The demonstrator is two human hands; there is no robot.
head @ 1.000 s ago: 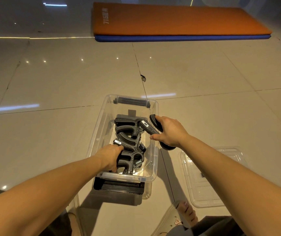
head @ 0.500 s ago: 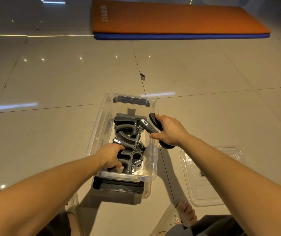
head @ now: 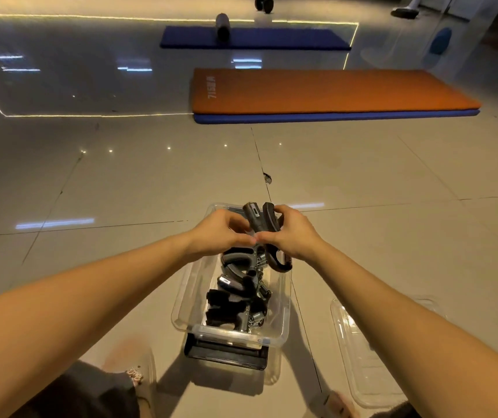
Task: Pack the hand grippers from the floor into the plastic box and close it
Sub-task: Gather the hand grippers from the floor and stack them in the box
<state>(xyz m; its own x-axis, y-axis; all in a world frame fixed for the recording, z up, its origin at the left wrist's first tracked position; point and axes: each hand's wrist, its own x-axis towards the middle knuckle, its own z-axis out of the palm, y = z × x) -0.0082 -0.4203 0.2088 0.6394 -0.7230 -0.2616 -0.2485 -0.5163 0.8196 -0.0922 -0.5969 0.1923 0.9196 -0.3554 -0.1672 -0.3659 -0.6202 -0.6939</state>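
Both the right hand [head: 295, 236] and the left hand [head: 219, 233] curl their fingers around one black spring-loaded hand gripper [head: 260, 222], held just above the far end of the clear plastic box [head: 183, 300]. More black grippers [head: 237, 286] lie inside the box. Its transparent lid [head: 362, 360] rests on the tiled floor to the right.

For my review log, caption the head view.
Left hand and right hand hold a hand gripper over the open plastic box, lid alongside.

Orange mat [head: 332, 90], blue mat [head: 253, 37] beyond
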